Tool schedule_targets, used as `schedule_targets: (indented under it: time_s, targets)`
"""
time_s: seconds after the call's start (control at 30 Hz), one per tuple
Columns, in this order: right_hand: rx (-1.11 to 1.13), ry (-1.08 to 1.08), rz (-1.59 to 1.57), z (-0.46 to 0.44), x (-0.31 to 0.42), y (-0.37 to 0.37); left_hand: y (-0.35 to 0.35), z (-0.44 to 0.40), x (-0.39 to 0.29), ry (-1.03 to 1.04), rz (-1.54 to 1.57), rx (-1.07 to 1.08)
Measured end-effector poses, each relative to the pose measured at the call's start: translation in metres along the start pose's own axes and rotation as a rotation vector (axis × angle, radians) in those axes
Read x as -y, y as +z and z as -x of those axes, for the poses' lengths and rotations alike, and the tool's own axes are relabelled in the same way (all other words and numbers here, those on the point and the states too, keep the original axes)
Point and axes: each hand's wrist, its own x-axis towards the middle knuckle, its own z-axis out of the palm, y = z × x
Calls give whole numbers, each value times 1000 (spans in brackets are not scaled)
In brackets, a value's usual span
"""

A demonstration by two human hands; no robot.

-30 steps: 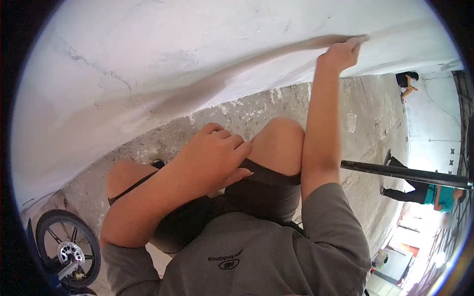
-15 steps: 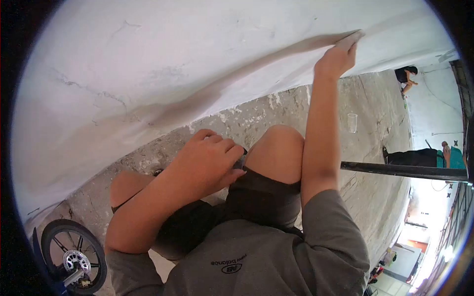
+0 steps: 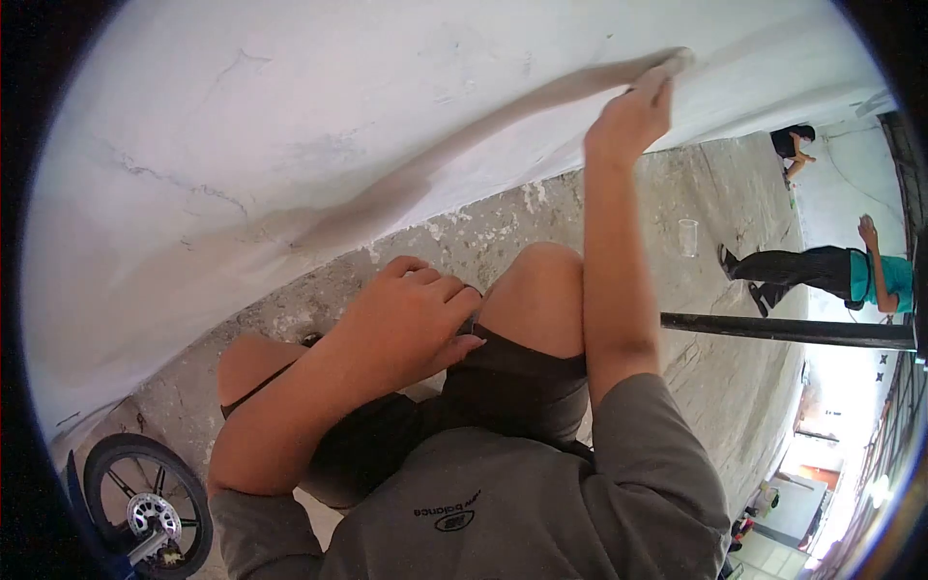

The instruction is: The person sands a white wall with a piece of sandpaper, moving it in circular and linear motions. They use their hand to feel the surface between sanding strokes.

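Observation:
My right hand (image 3: 633, 116) reaches up along the white wall (image 3: 319, 87), its fingers wrapped round a small pale piece (image 3: 681, 64) pressed to the surface. Motion smears that piece, and its exact kind is not clear. Over my lap, near my bent knee (image 3: 536, 290), rests my left hand (image 3: 411, 314) with fingers curled. Something dark shows beside its fingertips, but I cannot make out what it holds, if anything. Thin cracks and a grey smudge mark the wall.
A worn concrete floor (image 3: 720, 184) meets the wall, with a clear plastic cup (image 3: 687, 238) on it. A dark pole (image 3: 773, 330) crosses at right. Beyond it a person in teal (image 3: 870, 275) is upright; another person (image 3: 793, 150) is low by the wall. A wheel (image 3: 145, 507) stands lower left.
My right hand has shifted left and slightly up along the wall with the pale piece. My left hand stays nearly still. The person in teal has moved nearer, legs apart.

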Motion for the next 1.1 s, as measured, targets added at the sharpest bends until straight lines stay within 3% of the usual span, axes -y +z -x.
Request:
schedule_targets:
  time_s: [0.07,0.13,0.27,0.3,0.53,0.67,0.87,0.93,1.0,1.07,1.1]
  targets:
    - [23,-144,98,6,-16,4,2,2,1,-10,-14,16]
    - [-26,-360,-20,-3,-15,10,1,2,3,-8,-24,11]
    - [-59,-139,-178,-22,-12,14,-4,4,-2,5,-45,-18]
    - [-103,-249,-3,-9,-6,17,-5,6,-4,5,-41,-10]
    - [-23,-546,71,-4,4,21,-8,10,-3,7,-63,-55]
    - [59,-356,214,24,3,22,-7,11,-7,21,-47,-41]
    - [8,-586,173,4,3,25,-7,11,-4,26,-44,-58]
    - [8,-366,135,-6,6,25,-5,12,-5,20,-36,-51]
    - [0,-420,175,10,-7,32,-5,13,-4,11,-30,-43]
    - [-91,-883,195,25,-20,41,-4,13,-1,9,-25,-46]
    - [-35,-854,250,25,-11,33,-4,12,-1,7,-21,-43]
